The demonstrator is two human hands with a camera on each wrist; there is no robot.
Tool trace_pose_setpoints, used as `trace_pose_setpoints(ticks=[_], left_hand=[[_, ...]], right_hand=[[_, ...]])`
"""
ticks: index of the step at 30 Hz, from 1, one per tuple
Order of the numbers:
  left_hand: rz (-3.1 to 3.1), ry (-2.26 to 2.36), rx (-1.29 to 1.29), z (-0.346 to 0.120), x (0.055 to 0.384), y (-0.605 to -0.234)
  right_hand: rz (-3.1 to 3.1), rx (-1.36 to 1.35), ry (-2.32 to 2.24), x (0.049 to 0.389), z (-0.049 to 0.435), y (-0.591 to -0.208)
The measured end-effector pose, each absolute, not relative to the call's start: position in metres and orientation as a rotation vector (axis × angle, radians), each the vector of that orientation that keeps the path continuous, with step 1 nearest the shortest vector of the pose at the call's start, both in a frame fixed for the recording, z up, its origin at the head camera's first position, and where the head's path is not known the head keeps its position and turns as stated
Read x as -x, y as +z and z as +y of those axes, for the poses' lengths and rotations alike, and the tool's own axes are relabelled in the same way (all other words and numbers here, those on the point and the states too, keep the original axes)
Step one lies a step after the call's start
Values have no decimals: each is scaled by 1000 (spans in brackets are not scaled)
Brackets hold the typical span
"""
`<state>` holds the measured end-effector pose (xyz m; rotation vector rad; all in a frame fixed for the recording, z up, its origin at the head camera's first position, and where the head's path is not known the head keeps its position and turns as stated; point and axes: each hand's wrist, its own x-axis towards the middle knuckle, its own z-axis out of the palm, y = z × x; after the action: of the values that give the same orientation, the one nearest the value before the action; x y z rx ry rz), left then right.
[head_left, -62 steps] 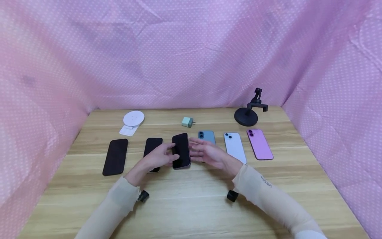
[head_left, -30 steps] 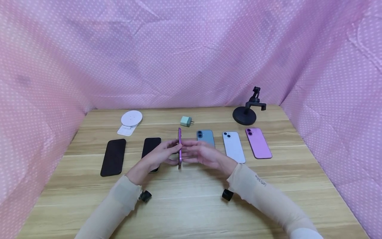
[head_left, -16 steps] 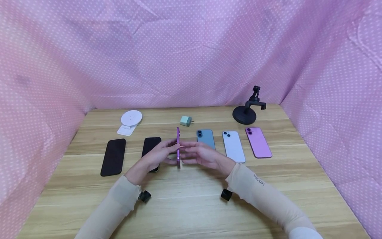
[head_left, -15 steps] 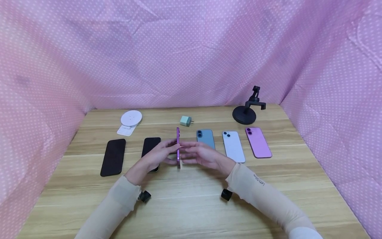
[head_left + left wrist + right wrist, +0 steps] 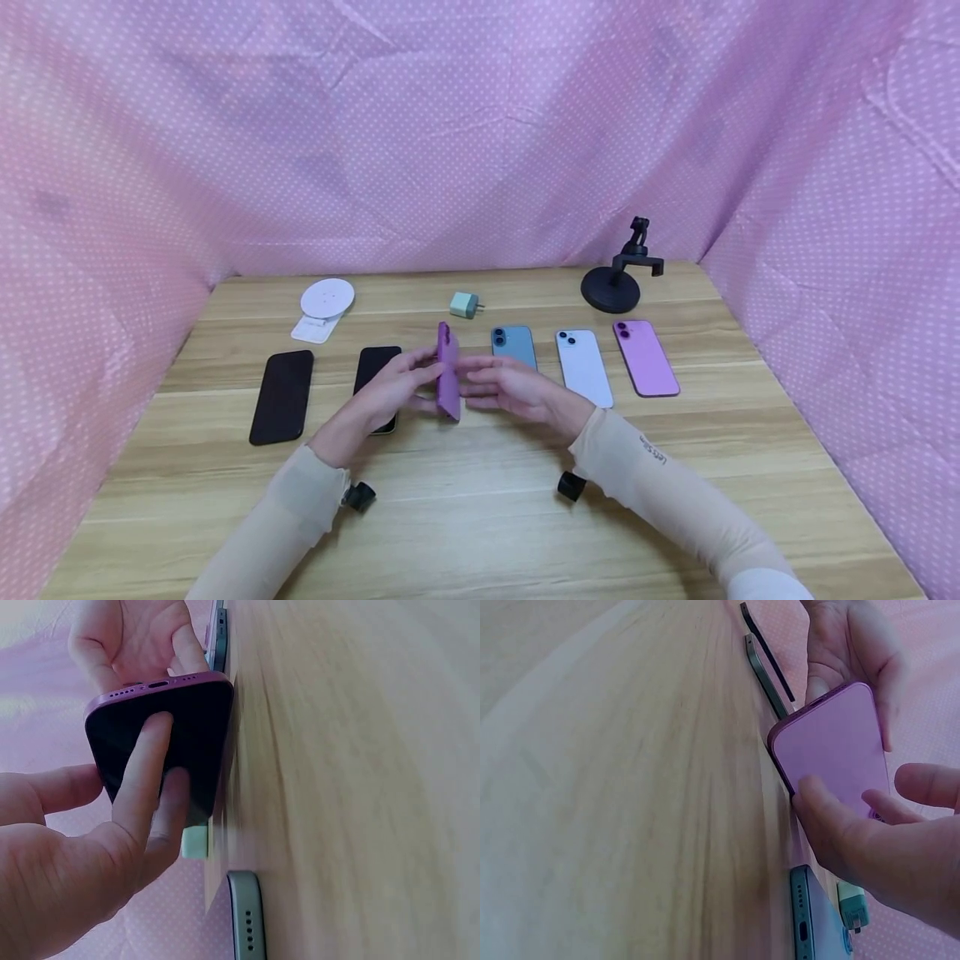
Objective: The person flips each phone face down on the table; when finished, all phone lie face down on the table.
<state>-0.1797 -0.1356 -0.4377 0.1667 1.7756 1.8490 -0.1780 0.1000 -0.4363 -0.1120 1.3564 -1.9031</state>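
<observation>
Between my hands a purple smartphone (image 5: 450,383) stands on its long edge, leaning, its back towards the right. My left hand (image 5: 390,392) holds it from the screen side: two fingers lie on the black screen (image 5: 191,724), and the thumb is at the upper edge. On the back side is my right hand (image 5: 517,392), fingers extended, fingertips at the purple back (image 5: 829,742), thumb apart from it. A black-screened phone (image 5: 371,367) lies partly under my left hand. Partly behind my right hand is a blue phone (image 5: 516,346).
Another dark phone (image 5: 281,396) lies at the left. To the right lie a white phone (image 5: 585,367) and a pink phone (image 5: 647,358). Along the back stand a white round disc on a base (image 5: 327,298), a green plug charger (image 5: 464,304) and a black phone stand (image 5: 611,290).
The held phone has turned from screen up, through upright on its edge, to leaning the other way with its purple back showing. Both hands stay around it.
</observation>
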Motion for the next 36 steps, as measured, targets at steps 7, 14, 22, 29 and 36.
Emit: trace_pose_setpoints(ticks=[7, 14, 22, 29, 36], left_hand=[[1903, 1802, -157, -145, 181, -440], [2010, 1729, -97, -152, 182, -438], [2058, 1678, -47, -153, 184, -440], [2140, 1580, -38, -151, 184, -442], [2204, 1462, -70, -150, 183, -440]], right_hand=[[1426, 65, -1895, 178, 102, -435], [1440, 35, -1896, 180, 102, -436], [1443, 37, -1905, 181, 101, -436], [1421, 45, -1911, 183, 97, -435], [1430, 47, -1911, 183, 94, -432]])
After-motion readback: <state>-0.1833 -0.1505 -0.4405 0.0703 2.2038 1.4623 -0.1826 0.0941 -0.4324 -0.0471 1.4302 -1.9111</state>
